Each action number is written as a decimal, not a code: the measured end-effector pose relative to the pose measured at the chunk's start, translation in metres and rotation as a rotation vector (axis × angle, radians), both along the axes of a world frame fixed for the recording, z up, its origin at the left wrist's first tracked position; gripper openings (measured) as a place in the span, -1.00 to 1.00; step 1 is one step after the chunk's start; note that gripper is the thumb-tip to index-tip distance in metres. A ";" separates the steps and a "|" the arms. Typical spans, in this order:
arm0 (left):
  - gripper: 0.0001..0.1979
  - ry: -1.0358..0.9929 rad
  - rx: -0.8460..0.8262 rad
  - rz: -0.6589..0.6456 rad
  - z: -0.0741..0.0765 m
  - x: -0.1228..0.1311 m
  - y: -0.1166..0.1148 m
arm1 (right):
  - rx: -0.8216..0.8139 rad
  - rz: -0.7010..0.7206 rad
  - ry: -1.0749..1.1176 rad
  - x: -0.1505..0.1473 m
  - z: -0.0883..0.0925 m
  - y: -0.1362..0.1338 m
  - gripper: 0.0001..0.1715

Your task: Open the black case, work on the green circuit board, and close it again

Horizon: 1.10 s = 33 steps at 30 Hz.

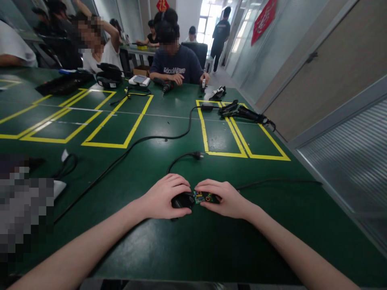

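Near the front of the green table, my left hand (pixel 166 196) is wrapped round a black casing (pixel 182 200). My right hand (pixel 226 198) grips a small circuit board (pixel 200 197) with ring-shaped copper-coloured parts on it; its right part is hidden under my fingers. The board's left end meets the casing between my hands, and whether they are joined cannot be made out. Just behind my left hand, a black cable ends in a plug (pixel 198 155) lying on the table. A thin dark cable (pixel 278 181) runs off to the right of my right hand.
A long black cable (pixel 145 139) crosses the green table (pixel 169 249) to a black adapter (pixel 207 107). Yellow tape outlines mark the tabletop. Black tool-like parts (pixel 248 114) lie back right. Opposite sits a person (pixel 181 62) near a drill (pixel 167 85); other people are behind.
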<state>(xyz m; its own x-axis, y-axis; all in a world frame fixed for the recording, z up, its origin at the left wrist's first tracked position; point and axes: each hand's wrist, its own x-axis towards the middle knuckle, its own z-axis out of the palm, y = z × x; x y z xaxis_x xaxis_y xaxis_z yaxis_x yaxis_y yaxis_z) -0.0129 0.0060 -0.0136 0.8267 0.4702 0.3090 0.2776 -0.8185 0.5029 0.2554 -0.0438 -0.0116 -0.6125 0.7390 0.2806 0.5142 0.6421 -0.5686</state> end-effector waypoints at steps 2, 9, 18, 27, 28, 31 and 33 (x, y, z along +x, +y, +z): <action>-0.63 0.013 -0.030 0.020 0.000 0.002 0.000 | -0.001 -0.004 0.002 0.002 -0.002 0.003 -0.65; -0.58 -0.005 -0.012 0.076 0.002 0.001 -0.001 | 0.033 -0.033 0.019 0.002 -0.002 0.005 -0.66; -0.76 0.054 0.159 0.385 0.004 0.001 0.003 | 0.111 -0.292 0.159 0.007 -0.005 0.009 -0.72; -0.53 0.134 0.103 0.312 0.005 -0.005 0.006 | 0.092 -0.443 0.228 0.012 0.000 0.013 -0.79; -0.43 0.138 0.095 0.298 0.006 -0.004 0.005 | 0.083 -0.459 0.231 0.012 0.000 0.013 -0.78; -0.28 0.154 0.081 0.276 0.006 -0.001 0.002 | 0.068 -0.493 0.255 0.012 -0.001 0.013 -0.77; -0.40 0.153 0.071 0.235 0.006 0.001 0.001 | 0.064 -0.501 0.272 0.011 -0.003 0.013 -0.77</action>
